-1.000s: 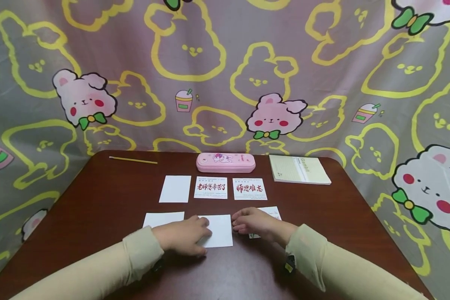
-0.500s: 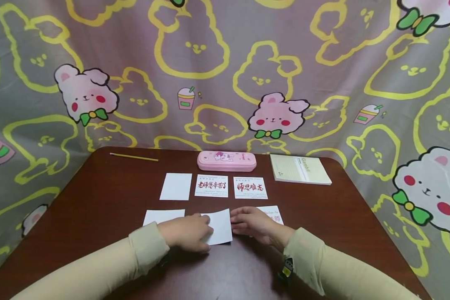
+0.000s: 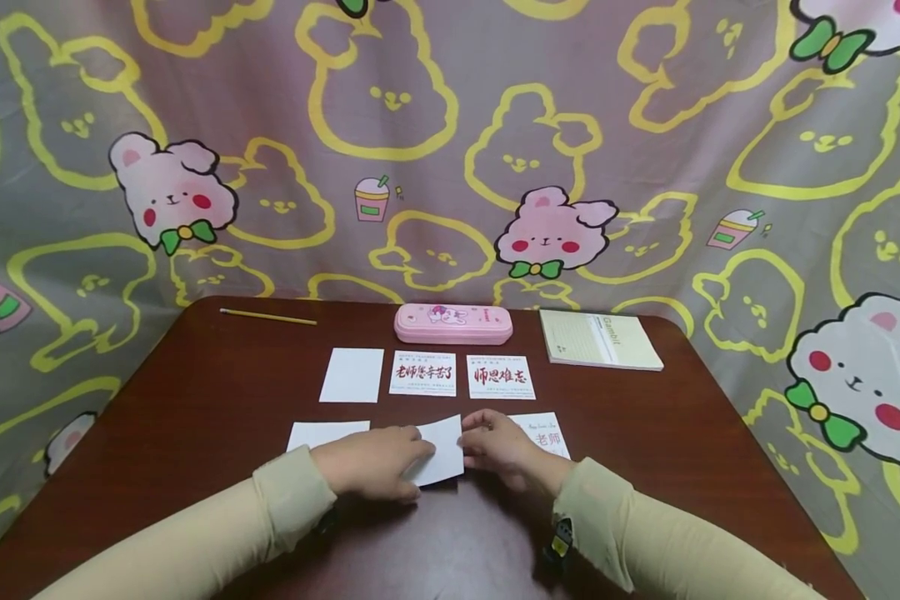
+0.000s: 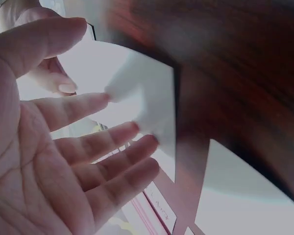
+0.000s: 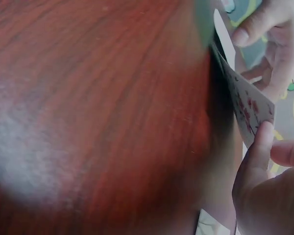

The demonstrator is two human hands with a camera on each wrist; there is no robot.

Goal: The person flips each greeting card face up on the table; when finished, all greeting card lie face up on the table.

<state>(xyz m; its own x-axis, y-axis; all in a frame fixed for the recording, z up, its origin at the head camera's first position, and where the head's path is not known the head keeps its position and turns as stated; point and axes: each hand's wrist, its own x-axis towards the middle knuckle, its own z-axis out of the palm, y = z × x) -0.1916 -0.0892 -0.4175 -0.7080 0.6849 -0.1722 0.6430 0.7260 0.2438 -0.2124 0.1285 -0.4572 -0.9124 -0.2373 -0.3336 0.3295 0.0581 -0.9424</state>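
Between the hands, a white card point(image 3: 441, 454) has its right edge lifted from the table, with its blank face up. My right hand point(image 3: 502, 450) pinches that edge between thumb and fingers. Seen from the right wrist, the underside of the card point(image 5: 247, 105) bears a dark red floral print. My left hand point(image 3: 378, 462) lies over the card's left part; in the left wrist view its fingers point(image 4: 105, 147) are extended and relaxed beside the card point(image 4: 142, 68). A blank card point(image 3: 330, 432) sits partly behind the left hand. A printed card point(image 3: 549, 437) is partly covered by the right hand.
Farther back lie a blank card point(image 3: 351, 375) and two cards with red characters, one card point(image 3: 423, 373) left of the other card point(image 3: 502, 377). A pencil point(image 3: 268, 317), a pink pencil case point(image 3: 453, 325) and a notebook point(image 3: 602, 340) line the table's far edge.
The middle card lay flat a second ago; its right edge has since risen in the right hand's pinch. The left hand has shifted slightly rightward over it.
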